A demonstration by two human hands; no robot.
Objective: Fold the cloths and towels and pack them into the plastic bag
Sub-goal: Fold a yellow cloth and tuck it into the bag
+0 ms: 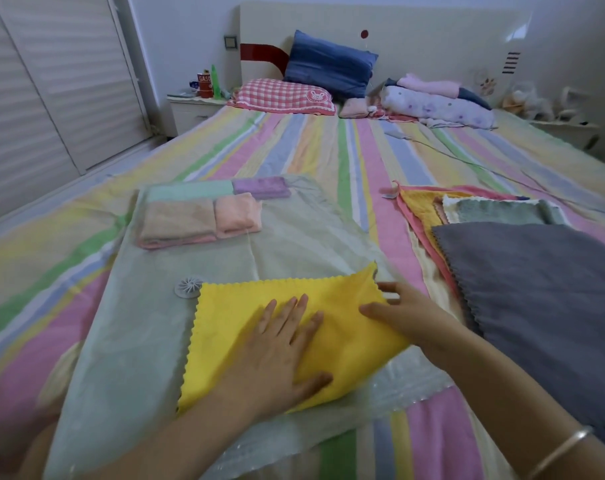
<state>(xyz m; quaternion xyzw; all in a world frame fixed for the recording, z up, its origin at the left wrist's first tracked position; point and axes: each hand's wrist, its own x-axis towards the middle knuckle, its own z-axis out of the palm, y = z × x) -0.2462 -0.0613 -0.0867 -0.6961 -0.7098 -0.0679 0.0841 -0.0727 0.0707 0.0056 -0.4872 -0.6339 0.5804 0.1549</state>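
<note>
— What is nearest to us, at the bottom of the frame?

— Our two forearms, coming in from the lower edge. Our left hand lies flat, fingers straight and spread, pressing on the yellow cloth. Our right hand sits at that cloth's right edge with the thumb on the fabric. It is blurred, so we cannot tell whether it pinches the edge or only touches it. A thin bangle circles the right wrist at the lower right.

— And what does the cloth lie on?

— It is spread on the plastic bag, which lies flat on the striped bedsheet. The bag's round valve sits right at the cloth's upper left corner.

— What do we see further up?

— At the bag's far end, left of centre, there are four folded pieces, hazy as if under the film. A beige-pink towel has a peach towel beside it. Behind them are a mint cloth and a purple cloth.

— And on the right?

— Unfolded cloths are piled on the sheet beside the bag. A dark grey cloth is on top, a mustard cloth pokes out beneath, and a grey-green towel lies further back.

— And at the top of the frame?

— A red checked pillow, a blue pillow leaning on the headboard, and a bundle of bedding to the right. At the upper left, a nightstand holds a red can and a green bottle.
</note>
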